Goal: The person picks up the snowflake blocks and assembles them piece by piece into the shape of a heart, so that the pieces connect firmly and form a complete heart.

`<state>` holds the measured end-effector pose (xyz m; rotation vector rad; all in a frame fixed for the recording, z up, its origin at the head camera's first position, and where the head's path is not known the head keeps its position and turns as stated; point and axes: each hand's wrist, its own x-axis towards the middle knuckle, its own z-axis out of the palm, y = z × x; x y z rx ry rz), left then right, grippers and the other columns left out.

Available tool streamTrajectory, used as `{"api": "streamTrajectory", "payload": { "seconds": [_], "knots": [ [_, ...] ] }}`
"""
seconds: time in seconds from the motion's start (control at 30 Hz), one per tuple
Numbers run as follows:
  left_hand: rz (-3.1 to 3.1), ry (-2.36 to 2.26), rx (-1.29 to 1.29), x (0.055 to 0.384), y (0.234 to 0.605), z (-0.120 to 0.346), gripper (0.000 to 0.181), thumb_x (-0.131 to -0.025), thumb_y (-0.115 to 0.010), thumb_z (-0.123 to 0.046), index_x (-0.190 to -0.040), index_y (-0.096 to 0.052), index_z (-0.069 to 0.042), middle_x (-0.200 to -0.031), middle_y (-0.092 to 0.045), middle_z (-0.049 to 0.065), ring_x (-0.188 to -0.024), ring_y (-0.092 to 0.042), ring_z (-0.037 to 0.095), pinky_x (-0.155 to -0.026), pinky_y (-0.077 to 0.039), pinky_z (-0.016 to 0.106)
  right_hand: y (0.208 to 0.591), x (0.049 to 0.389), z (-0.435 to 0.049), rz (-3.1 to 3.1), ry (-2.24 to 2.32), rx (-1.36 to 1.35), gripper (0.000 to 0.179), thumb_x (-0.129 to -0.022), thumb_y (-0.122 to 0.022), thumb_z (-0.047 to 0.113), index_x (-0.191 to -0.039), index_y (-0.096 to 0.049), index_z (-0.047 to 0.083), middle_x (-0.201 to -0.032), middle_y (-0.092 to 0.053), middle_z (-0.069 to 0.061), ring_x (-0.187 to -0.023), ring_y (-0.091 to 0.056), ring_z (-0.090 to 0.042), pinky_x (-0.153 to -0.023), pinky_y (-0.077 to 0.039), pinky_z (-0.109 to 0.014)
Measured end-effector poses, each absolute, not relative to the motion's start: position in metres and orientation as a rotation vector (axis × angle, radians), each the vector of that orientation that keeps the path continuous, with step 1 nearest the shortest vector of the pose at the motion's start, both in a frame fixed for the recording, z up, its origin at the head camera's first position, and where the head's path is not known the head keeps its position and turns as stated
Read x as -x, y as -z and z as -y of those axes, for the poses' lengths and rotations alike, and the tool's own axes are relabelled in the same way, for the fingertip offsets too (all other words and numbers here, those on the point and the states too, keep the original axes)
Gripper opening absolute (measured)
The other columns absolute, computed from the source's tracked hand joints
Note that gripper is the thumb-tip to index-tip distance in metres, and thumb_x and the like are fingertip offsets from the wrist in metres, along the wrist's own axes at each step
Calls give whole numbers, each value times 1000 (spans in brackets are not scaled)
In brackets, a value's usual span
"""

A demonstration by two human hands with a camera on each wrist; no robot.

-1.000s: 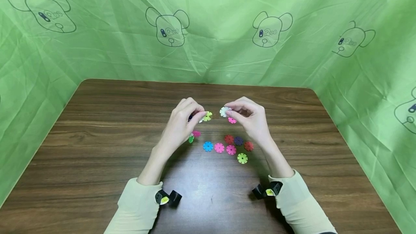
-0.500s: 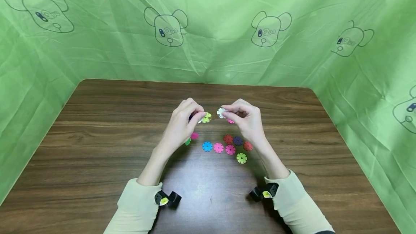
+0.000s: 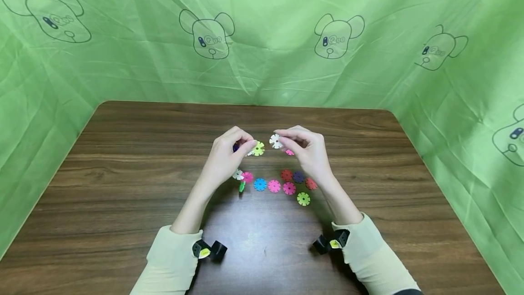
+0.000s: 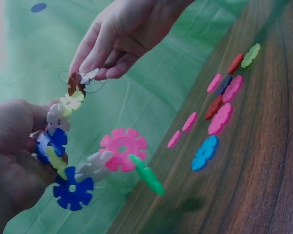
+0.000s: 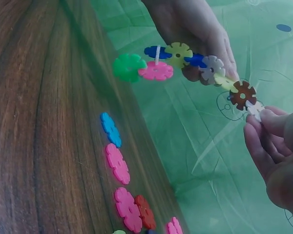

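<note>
My left hand grips a chain of interlocked notched plastic discs by its middle. From it, a blue disc, a pink disc and a green disc hang toward one end. At the other end, a yellow-green disc leads to a brown disc. My right hand pinches a white disc between thumb and fingers. In both wrist views that white disc meets the brown one's edge; how deep it sits in the slot I cannot tell.
Loose discs lie flat on the wooden table below the hands: blue, pink, red, purple and yellow-green among them. A green cloth hangs behind and at the sides.
My right hand has drifted slightly left with the white disc. Below my left hand the chain's hanging end has swung, so its white disc now shows and the pink and green ones sit lower.
</note>
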<state>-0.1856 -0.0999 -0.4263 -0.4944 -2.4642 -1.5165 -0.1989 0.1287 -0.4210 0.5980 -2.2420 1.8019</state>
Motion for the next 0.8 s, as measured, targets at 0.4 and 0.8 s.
{"api": "streamTrajectory", "payload": {
  "seconds": [0.4, 0.8],
  "knots": [
    [2556, 1627, 460, 187, 427, 102, 12, -101, -67, -23, -104, -75, -15, -96, -68, 2, -82, -60, 19, -72, -48, 24, 421, 199, -130, 2274, -1956, -484, 18, -95, -72, 4, -112, -76, -1, -99, -79, -10, -71, -75, -14, -71, -64, -40],
    [2510, 1658, 478, 185, 426, 97, 12, -99, -70, -21, -104, -76, -13, -95, -73, 2, -79, -60, 16, -73, -50, 29, 425, 199, -126, 2207, -2073, -511, 18, -95, -71, 3, -111, -73, -7, -95, -77, -1, -74, -75, -16, -74, -64, -41]
  ]
}}
